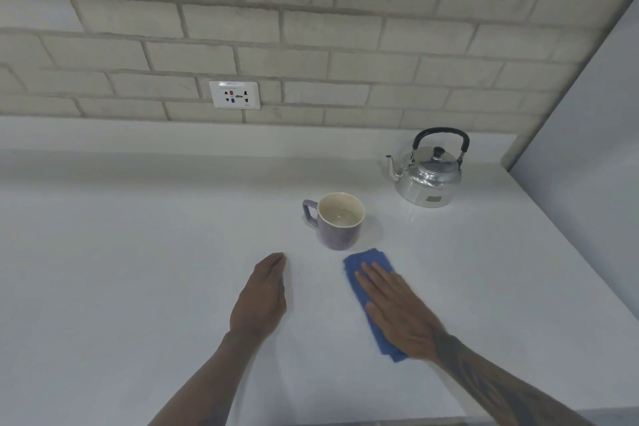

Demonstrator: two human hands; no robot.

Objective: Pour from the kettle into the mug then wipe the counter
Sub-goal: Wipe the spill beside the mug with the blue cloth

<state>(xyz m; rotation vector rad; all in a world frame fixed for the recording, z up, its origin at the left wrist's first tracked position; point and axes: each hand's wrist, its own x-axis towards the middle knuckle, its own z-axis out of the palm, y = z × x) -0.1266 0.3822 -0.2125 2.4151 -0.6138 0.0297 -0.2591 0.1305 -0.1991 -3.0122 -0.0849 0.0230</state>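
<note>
Wiping the counter with the blue cloth

The white counter (138,270) is big and bare; the shiny kettle (428,176) sits far back on the right, and the mug (340,221), near the middle, seems to have water in it. The right hand (397,304) presses the cloth (366,263) flat, fingers spread. The left hand (262,297) rests empty, fingers together. Push slow, and steer around the mug.
</note>
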